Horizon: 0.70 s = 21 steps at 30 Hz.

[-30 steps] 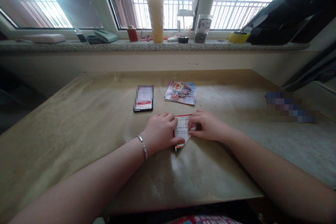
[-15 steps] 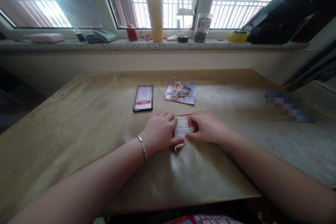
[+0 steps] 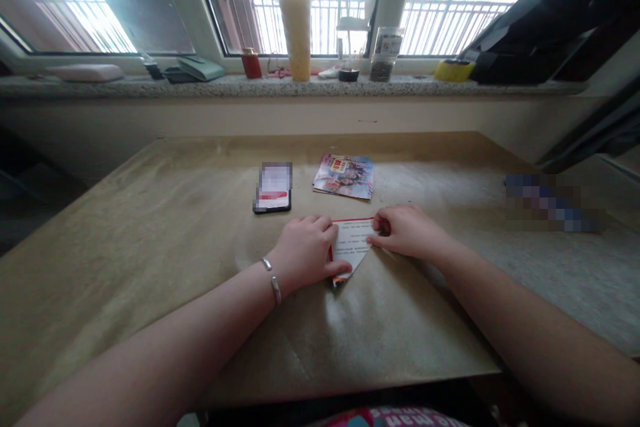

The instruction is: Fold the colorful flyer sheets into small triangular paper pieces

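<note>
Folded paper (image 3: 351,240) is lying mid-frame on the worktop (image 3: 190,233). The left hand (image 3: 307,248), thumb spread, is pressing its left edge; the right hand (image 3: 407,232) is touching its right corner, fingers curled, pinch unclear. Probably light, easily creased; best held by edges.

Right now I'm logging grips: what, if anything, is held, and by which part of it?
The printed paper: the left hand presses its left side down; the right hand is at its upper right corner, pinch unclear.
</note>
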Tool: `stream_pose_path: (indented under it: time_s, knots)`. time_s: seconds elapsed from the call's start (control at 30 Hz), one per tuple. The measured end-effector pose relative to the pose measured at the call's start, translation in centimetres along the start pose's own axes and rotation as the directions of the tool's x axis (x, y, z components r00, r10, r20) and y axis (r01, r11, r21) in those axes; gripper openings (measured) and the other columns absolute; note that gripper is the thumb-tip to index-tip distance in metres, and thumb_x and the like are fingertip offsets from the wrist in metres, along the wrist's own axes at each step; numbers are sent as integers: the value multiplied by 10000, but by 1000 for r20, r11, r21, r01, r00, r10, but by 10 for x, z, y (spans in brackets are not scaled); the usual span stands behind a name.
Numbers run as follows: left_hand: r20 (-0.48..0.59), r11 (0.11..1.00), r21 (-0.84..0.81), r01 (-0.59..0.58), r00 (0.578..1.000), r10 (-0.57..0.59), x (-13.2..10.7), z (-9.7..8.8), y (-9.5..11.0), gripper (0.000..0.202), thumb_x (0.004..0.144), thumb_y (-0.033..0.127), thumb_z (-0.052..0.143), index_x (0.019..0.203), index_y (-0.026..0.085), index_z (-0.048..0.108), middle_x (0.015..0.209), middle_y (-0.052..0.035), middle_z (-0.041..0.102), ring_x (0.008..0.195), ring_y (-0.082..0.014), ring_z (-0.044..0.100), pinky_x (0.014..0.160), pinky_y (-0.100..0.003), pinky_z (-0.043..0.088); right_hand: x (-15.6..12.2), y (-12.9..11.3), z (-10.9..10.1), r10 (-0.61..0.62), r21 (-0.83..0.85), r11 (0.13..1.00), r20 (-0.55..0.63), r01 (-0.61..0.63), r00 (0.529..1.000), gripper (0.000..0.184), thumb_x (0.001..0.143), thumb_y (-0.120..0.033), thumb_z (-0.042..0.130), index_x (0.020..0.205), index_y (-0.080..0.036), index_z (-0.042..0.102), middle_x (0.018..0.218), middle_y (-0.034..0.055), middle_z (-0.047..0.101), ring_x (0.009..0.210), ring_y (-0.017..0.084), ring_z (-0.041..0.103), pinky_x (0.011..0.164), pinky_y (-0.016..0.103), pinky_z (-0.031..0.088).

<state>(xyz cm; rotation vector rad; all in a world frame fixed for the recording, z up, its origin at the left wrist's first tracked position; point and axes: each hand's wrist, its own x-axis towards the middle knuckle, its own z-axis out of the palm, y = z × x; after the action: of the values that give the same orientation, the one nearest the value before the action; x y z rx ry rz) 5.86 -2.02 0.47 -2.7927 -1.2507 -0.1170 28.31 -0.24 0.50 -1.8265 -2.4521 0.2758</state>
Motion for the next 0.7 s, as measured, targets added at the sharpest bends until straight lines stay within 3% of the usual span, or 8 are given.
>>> stream_pose_path:
  time_s: [0.7]
  knots:
    - [10,1000,4,11,1000,-11,-2,-2,1,566,750,650,582,1068,182,600,1039,-86,626,971,-259,566,788,-358,444,10,27,8,132,143,980,29,-135,991,228,729,-446,642,779,-224,628,739,11,670,624,147,570,522,251,356]
